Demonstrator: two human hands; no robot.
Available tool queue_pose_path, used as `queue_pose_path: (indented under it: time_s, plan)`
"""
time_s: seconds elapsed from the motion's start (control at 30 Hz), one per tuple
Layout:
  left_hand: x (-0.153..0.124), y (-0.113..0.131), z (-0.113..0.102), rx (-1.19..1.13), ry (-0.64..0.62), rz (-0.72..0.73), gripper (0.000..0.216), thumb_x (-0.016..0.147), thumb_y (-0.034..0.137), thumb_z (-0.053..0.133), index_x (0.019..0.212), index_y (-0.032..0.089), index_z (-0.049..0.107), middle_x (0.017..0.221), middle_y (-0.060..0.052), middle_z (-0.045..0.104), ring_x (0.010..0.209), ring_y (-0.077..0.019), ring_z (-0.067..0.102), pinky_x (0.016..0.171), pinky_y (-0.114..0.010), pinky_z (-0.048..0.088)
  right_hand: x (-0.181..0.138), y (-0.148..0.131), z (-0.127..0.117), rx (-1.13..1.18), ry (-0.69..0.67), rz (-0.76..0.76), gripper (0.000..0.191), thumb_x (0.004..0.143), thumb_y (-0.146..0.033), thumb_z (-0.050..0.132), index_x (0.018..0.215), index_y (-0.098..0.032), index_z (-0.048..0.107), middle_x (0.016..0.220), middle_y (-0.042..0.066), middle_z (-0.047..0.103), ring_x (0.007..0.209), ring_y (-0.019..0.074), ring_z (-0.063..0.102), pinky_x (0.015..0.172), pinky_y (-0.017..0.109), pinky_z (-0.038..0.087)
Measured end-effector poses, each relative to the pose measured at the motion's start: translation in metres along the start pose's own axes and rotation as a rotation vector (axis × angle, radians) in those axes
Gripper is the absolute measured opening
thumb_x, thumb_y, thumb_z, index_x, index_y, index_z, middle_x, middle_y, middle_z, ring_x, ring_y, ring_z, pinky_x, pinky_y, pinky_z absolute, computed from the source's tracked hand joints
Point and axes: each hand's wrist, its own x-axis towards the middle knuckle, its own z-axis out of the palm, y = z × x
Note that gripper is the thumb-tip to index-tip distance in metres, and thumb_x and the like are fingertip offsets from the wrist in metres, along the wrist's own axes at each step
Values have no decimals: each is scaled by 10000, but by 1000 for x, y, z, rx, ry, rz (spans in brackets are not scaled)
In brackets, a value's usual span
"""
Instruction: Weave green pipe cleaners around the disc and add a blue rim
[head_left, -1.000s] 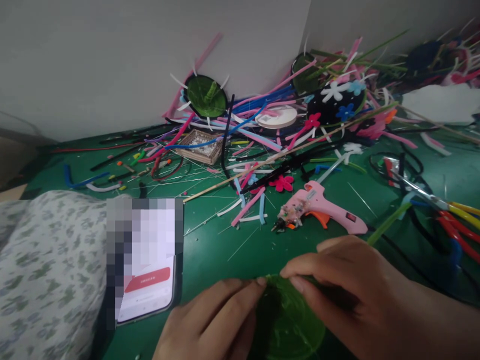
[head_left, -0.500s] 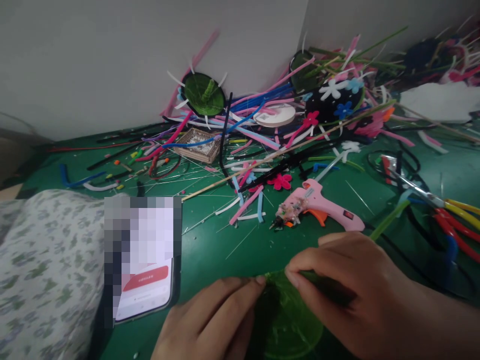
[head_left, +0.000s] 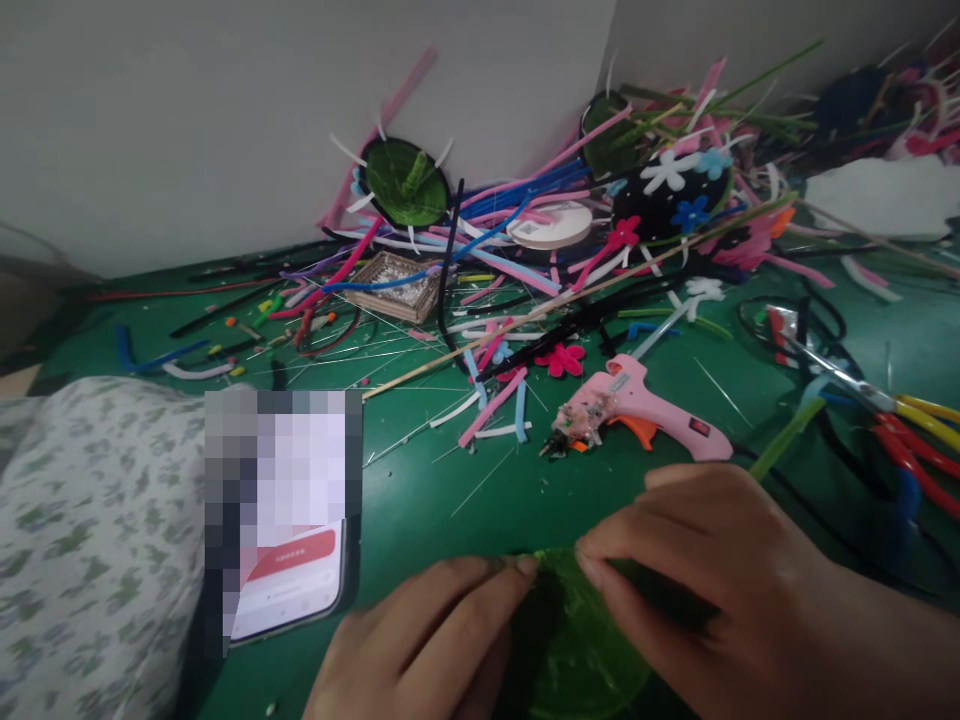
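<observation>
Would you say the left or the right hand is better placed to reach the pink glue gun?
Probably the right hand: the pink glue gun lies just beyond it, while the left hand is farther off. Both hands pinch the green disc.

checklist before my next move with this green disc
1. Grip on the translucent green round plastic disc: ok, left hand and right hand pinch its top rim.
2. Disc's lower edge: cannot tell, hidden by hands.
3. Pink plastic glue gun: ok, lying on the green table beyond the right hand, untouched.
4. Glue gun nozzle: not ok, crusted with scraps.
5. Black-edged phone: ok, left of the left hand, apart.
</observation>
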Motion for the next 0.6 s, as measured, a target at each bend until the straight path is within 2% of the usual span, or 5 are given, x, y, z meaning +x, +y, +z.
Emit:
queue_pose_path:
  time_s: [0.37,0.6]
  plan:
    - [6,0,0,-91,-26,3,217,918,144,511,1098,188,624,953,-25,715,805,-103,694,723,-147,576,-1,0,1,-24,-59,-18,209,841,-165,464,731,-211,635,538,0,569,545,130,544,607,276,421]
    - [5,0,-2,-91,-37,-17,228,905,139,527,1107,188,620,966,-41,711,826,-119,694,715,-161,581,-1,3,1,-64,-66,-46,171,849,-233,477,812,-199,641,590,9,598,577,137,554,636,287,411]
